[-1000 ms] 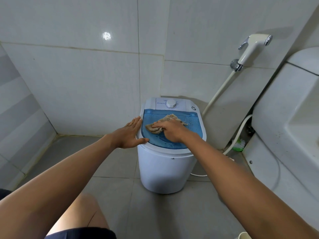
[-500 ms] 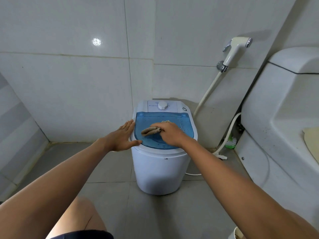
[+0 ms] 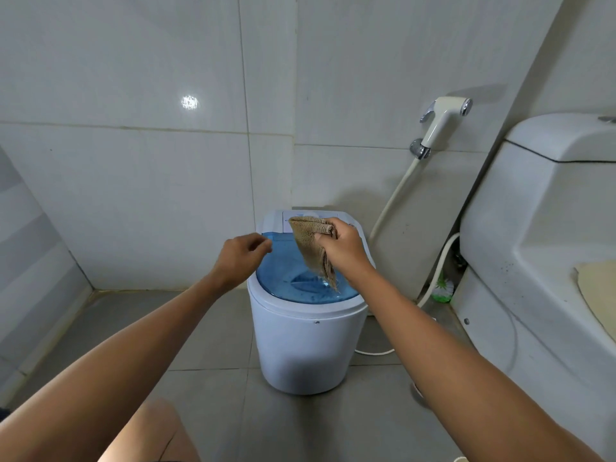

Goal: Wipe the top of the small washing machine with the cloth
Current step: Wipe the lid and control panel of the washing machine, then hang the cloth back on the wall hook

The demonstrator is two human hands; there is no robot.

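The small white washing machine (image 3: pixel 305 348) stands on the floor against the tiled wall, with a translucent blue lid (image 3: pixel 283 278) on top. My right hand (image 3: pixel 343 250) holds a tan woven cloth (image 3: pixel 311 243) lifted above the lid; the cloth hangs down and its lower corner reaches near the lid's front. My left hand (image 3: pixel 241 256) hovers at the lid's left edge with fingers loosely curled and nothing in it. The control panel at the back of the machine is mostly hidden behind the cloth.
A white toilet (image 3: pixel 540 235) fills the right side. A bidet sprayer (image 3: pixel 441 123) hangs on the wall with its hose (image 3: pixel 393 198) running down behind the machine. A green brush (image 3: pixel 443 288) lies by the toilet base. Grey floor tiles (image 3: pixel 133 328) spread to the left.
My right hand has lifted the cloth off the blue lid and now holds it hanging. My left hand has come off the machine's left rim and curled its fingers.
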